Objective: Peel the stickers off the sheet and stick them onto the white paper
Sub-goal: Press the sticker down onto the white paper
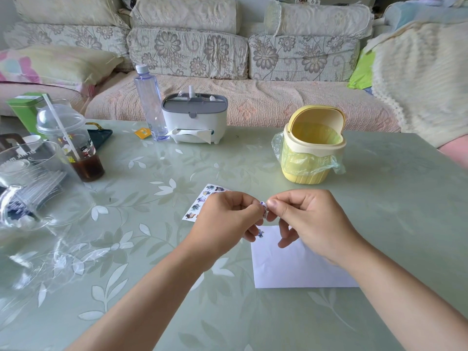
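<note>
The white paper lies flat on the table nearest the person, its far left corner under the hands. Above that corner the left hand and the right hand meet, fingers curled, each pinching the same small sticker between thumb and forefinger — the piece is curled and mostly hidden. It looks almost weightless, thin and floppy. Its tacky back will likely cling to skin or fold onto itself, so it is best held by the very edge with the fingertips. A second sticker shows below the fingers at the paper's corner; whether it is stuck down I cannot tell. Just beyond the left hand the sticker sheet lies flat — probably stiffer and easy to pin down. Farther back stands a yellow bin.
</note>
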Available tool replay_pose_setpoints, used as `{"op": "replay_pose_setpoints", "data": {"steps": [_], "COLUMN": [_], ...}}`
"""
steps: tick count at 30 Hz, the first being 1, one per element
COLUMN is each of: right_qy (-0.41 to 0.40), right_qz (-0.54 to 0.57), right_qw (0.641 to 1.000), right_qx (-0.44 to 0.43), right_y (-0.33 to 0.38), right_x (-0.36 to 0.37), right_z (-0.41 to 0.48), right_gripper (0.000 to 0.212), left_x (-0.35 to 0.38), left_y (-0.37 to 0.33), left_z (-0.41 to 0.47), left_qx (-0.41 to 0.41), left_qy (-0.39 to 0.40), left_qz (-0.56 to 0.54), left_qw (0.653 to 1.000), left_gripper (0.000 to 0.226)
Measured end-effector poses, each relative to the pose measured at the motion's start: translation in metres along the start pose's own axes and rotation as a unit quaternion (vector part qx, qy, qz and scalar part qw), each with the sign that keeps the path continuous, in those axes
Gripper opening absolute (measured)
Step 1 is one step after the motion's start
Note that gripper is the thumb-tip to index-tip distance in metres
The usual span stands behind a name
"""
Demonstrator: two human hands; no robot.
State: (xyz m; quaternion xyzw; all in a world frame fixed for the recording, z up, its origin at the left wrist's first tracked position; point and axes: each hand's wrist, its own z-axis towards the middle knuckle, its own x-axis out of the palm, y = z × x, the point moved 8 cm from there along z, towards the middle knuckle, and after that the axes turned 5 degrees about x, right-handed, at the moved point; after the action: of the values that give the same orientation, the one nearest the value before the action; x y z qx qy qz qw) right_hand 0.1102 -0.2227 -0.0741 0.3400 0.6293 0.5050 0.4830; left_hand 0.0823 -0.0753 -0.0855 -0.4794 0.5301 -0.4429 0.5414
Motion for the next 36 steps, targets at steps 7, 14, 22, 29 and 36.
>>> {"op": "replay_pose_setpoints", "data": {"steps": [7,14,22,29,36], "right_qy": [-0.028,-0.03,-0.052,-0.095,-0.145], "right_qz": [-0.057,-0.114,-0.149,-0.1,-0.119], "right_qw": [0.998,0.991,0.983,0.988,0.977], "right_qx": [-0.024,-0.068,-0.094,-0.065,-0.097], "right_y": [0.007,0.014,0.015,0.012,0.016], "right_x": [-0.004,0.0,-0.002,-0.008,-0.014], "right_z": [-0.004,-0.006,-0.007,-0.007,-0.01], "right_gripper": [0.019,0.024,0.022,0.02,0.017], "left_x": [-0.001,0.0,0.001,-0.012,-0.004], "left_y": [-0.001,-0.003,-0.005,-0.025,-0.02], "left_z": [-0.001,-0.003,-0.003,-0.013,-0.014], "left_qx": [0.002,0.007,0.014,0.187,0.17], "left_qy": [-0.008,-0.015,-0.028,-0.159,-0.143], "left_qz": [0.025,0.043,0.04,0.24,0.196], "left_qw": [1.0,0.999,0.999,0.939,0.955], "left_gripper": [0.02,0.021,0.021,0.013,0.012]}}
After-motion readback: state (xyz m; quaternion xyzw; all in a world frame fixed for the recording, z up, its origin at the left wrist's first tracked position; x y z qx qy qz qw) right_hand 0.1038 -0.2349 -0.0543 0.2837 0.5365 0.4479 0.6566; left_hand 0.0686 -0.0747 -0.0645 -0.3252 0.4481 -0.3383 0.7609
